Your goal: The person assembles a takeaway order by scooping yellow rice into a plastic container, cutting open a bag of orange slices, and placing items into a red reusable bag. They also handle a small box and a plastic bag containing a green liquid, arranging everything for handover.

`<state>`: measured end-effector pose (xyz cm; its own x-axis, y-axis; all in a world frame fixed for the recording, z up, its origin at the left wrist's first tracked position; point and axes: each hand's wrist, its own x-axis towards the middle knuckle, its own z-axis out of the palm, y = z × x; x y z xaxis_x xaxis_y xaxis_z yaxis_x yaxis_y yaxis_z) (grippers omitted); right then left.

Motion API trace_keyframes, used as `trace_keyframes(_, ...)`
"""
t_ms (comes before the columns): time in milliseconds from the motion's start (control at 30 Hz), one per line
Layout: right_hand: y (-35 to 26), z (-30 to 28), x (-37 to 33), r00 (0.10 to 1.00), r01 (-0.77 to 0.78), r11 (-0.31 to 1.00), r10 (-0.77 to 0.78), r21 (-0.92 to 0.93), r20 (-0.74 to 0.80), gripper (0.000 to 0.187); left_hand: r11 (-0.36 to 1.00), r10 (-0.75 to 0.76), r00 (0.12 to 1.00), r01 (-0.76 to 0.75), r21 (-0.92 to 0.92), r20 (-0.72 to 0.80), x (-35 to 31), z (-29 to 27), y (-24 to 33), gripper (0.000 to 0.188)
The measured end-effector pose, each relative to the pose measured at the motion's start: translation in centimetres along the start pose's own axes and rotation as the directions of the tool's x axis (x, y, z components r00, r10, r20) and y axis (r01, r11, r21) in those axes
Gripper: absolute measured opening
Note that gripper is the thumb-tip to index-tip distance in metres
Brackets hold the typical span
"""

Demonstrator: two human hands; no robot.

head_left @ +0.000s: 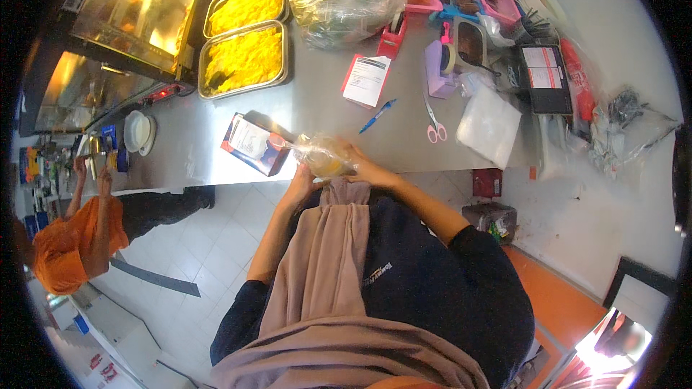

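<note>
Head cam: both hands are around a small clear plastic bag (326, 161) with something yellowish inside, mid-frame at the counter's near edge. Left hand (305, 175) has one side, right hand (356, 163) the other; fingers look curled in, but the crinkly plastic makes the exact grip hard to tell. Just left of that sits a box (272, 161) with a paper slip (249, 138) on top. Blue pen (378, 116) above right, pink-handled scissors (435, 132) further right. Two metal trays of yellow food (249, 57) up top left of center, and someone in an orange shirt (76, 241) at far left.
</note>
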<state>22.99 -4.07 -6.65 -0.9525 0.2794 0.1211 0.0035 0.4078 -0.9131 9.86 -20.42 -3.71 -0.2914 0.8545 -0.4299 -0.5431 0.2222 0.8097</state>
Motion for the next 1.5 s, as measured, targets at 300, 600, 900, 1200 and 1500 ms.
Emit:
trace_keyframes(300, -2.6, -2.0, 6.2, 0.997, -0.066, 0.995, 0.068, 0.077, -0.031, 0.091, 0.994, 0.096, 0.995, -0.097, -0.043, -0.029, 4.4, 0.4, 2.6, 0.092)
trace_keyframes(600, -2.0, -11.6, -2.3, 0.92, -0.321, 0.947, 0.309, 0.01, 0.241, 0.071, 0.854, 0.337, 0.933, -0.359, -0.375, -0.126, 3.5, -4.2, -0.9, 0.065)
trace_keyframes(900, 4.0, -42.4, -23.7, 0.266, -0.207, 0.963, 0.227, 0.174, -0.937, 0.017, 0.686, 0.621, -0.094, -0.417, 0.597, -0.778, 2.7, 5.5, 10.4, 0.061)
trace_keyframes(1200, 15.1, -65.1, -28.9, 0.41, -0.816, 0.256, -0.376, -0.518, -0.831, 0.016, 0.17, 0.984, -0.035, -0.155, 0.973, -0.177, 12.2, 20.2, 10.7, 0.049)
trace_keyframes(1500, 13.8, -69.4, -23.2, 0.116, -0.993, 0.028, 0.238, -0.112, -0.964, 0.035, 0.324, 0.946, 0.098, -0.294, 0.899, -0.308, 11.7, 29.2, 7.3, 0.052)
